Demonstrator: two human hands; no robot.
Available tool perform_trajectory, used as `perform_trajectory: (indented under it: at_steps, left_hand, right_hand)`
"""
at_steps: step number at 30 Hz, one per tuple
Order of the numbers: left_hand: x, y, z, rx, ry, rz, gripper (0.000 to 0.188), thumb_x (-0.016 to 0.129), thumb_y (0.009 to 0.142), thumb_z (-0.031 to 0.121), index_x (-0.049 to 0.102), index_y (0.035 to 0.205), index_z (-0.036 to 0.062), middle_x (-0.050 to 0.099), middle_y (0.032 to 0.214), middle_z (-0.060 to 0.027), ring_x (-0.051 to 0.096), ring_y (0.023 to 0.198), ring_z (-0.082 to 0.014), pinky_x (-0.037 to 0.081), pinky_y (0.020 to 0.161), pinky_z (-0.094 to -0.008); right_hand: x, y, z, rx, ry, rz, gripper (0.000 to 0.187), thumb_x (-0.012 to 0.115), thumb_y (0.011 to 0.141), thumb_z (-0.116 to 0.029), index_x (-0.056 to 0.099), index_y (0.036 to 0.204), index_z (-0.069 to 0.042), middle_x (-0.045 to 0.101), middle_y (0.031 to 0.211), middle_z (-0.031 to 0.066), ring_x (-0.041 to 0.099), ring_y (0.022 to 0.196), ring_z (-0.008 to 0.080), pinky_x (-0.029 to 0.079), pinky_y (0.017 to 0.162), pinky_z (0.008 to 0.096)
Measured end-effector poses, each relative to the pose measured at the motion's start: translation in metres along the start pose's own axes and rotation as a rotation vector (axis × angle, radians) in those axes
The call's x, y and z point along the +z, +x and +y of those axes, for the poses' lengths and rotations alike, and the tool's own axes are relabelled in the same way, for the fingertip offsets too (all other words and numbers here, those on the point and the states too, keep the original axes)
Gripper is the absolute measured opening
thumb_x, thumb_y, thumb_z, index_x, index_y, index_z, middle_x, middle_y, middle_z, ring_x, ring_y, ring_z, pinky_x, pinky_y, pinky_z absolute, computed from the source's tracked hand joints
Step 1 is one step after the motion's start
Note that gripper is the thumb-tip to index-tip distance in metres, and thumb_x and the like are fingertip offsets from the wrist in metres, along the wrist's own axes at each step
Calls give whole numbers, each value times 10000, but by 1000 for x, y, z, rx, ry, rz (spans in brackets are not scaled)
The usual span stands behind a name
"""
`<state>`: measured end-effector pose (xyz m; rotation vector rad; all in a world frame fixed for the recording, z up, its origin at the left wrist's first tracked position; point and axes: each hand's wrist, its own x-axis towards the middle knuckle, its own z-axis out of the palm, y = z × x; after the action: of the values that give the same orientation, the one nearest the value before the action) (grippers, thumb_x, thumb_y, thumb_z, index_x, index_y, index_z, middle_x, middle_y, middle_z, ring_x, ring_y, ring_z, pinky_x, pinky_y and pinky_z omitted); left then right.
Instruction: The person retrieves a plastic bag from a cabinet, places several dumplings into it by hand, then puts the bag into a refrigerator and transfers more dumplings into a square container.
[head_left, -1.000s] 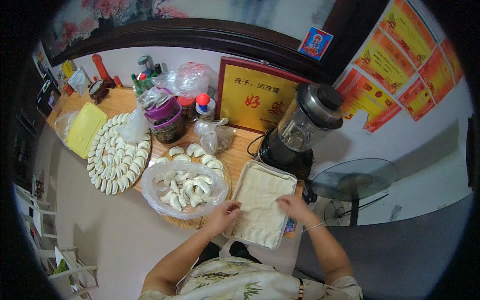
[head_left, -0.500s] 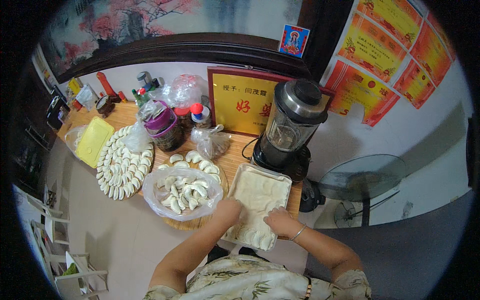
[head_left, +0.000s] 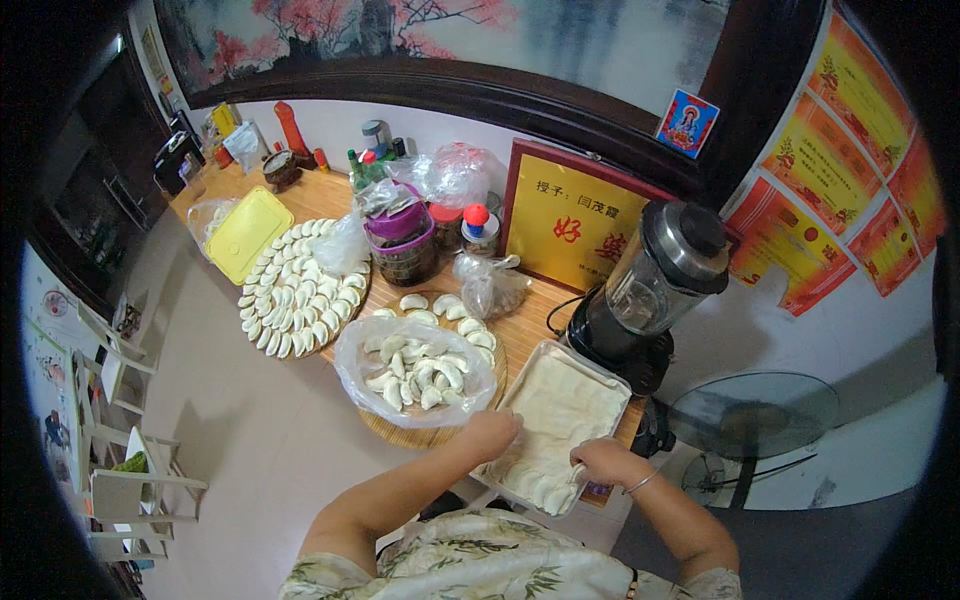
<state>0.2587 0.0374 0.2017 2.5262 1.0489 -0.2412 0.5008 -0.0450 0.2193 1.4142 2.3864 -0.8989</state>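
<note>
A white rectangular tray [head_left: 612, 392] stands at the table's near right, lined or covered with a cream, floury-looking sheet [head_left: 565, 400]; cloth or film, I cannot tell. A row of pale dumplings [head_left: 545, 488] lies at the tray's near end. My left hand [head_left: 494, 433] is closed at the tray's left side, fingertips at the sheet's edge. Across from it, my right hand [head_left: 608, 462] pinches the sheet near the right rim. The fingertips are small and partly hidden. Left of the tray, a clear plastic bag [head_left: 350, 368] opened wide holds many dumplings [head_left: 415, 375].
The bag sits on a round woven mat [head_left: 400, 432] with more dumplings. A second dumpling-covered round [head_left: 305, 290] lies farther left, beside a yellow lid [head_left: 250, 235]. A blender [head_left: 650, 290] stands behind the tray. Jars, a purple-lidded container [head_left: 400, 240] and a framed plaque [head_left: 570, 215] line the back.
The view has swung left, so everything sits farther right. Both hands stay at the tray's sides, fingers at the sheet. The near row of dumplings looks less distinct.
</note>
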Motion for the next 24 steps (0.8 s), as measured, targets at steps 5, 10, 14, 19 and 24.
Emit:
perform_trajectory:
  at_steps: [5, 10, 14, 19, 24]
  left_hand:
    - [-24, -21, -34, -100, -499, 195, 318, 628, 747, 251, 564, 978, 42, 623, 871, -163, 610, 796, -304, 477, 663, -411]
    - [-31, -30, -127, -532, -686, 350, 300, 659, 733, 280, 613, 875, 20, 639, 790, -174, 617, 734, -314, 473, 673, -407]
    - [-16, -35, -188, -605, -381, 457, 283, 664, 706, 228, 617, 870, 2, 633, 810, -191, 611, 762, -316, 475, 693, -390]
    - [15, -40, -232, -689, -292, 635, 270, 652, 700, 158, 616, 928, 18, 619, 944, -214, 590, 886, -353, 470, 763, -406]
    - [-21, -23, -125, -395, -501, 701, 291, 590, 718, 96, 582, 1007, 58, 590, 1006, -165, 558, 926, -349, 454, 779, -413]
  right_hand:
    - [-19, 1, 2, 154, 248, -85, 279, 660, 682, -240, 621, 905, -77, 614, 863, 113, 589, 840, 290, 455, 742, 398]
    - [6, 8, -5, 106, -27, -55, 228, 644, 666, -182, 621, 856, -59, 612, 841, 132, 589, 829, 313, 463, 721, 408]
    - [22, 8, -18, 105, -248, 20, 129, 571, 715, -130, 611, 818, -63, 599, 809, 124, 591, 818, 299, 456, 712, 423]
    - [17, 8, -27, 83, -322, 34, 130, 521, 754, -115, 604, 846, -75, 603, 813, 117, 594, 824, 279, 442, 692, 420]
    - [9, 5, -26, 128, -226, 28, 137, 519, 750, -112, 598, 855, -70, 613, 778, 118, 607, 785, 280, 437, 690, 427]
